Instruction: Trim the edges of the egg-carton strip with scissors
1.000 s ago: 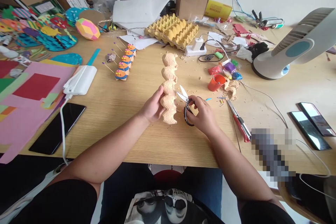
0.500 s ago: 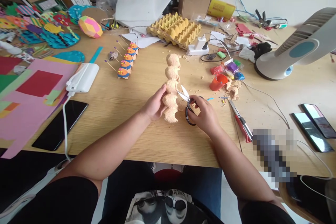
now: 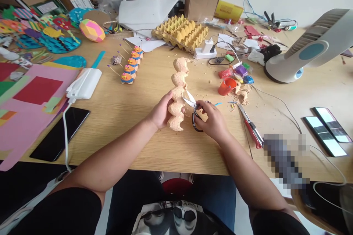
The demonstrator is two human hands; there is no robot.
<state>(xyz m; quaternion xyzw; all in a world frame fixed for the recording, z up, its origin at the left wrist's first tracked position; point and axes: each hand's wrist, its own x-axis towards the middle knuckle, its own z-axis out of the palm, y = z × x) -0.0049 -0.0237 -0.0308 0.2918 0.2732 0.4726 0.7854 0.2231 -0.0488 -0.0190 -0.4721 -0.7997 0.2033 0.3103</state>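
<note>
Hands at a moulded strip: the left hand (image 3: 160, 112) pinched the peach egg-carton strip (image 3: 176, 108) by its left side, thumb uppermost and the other fingers largely hidden beneath, while the right hand (image 3: 211, 120) was curled through the handles of the scissors (image 3: 195, 106). The strip, a single row of five domes, ran away from the person, and its right edge was ragged. The blades stood parted at that edge, level with the middle dome; whether they touched it could not be told. Judged from this pose, neat trimming called for short bites close along the rim, with the left hand turning the strip so that each curve met the blades squarely; the hidden fingers needed to be clear of the tips, and too loose a pinch risked twisting. To the right of the strip stood an orange cup (image 3: 227, 87), with peach scraps (image 3: 242, 93) beside it and a utility knife (image 3: 251, 127) nearer the person. Left of the strip stood a row of painted domes (image 3: 131, 65); beyond it lay a yellow egg tray (image 3: 182, 32).
</note>
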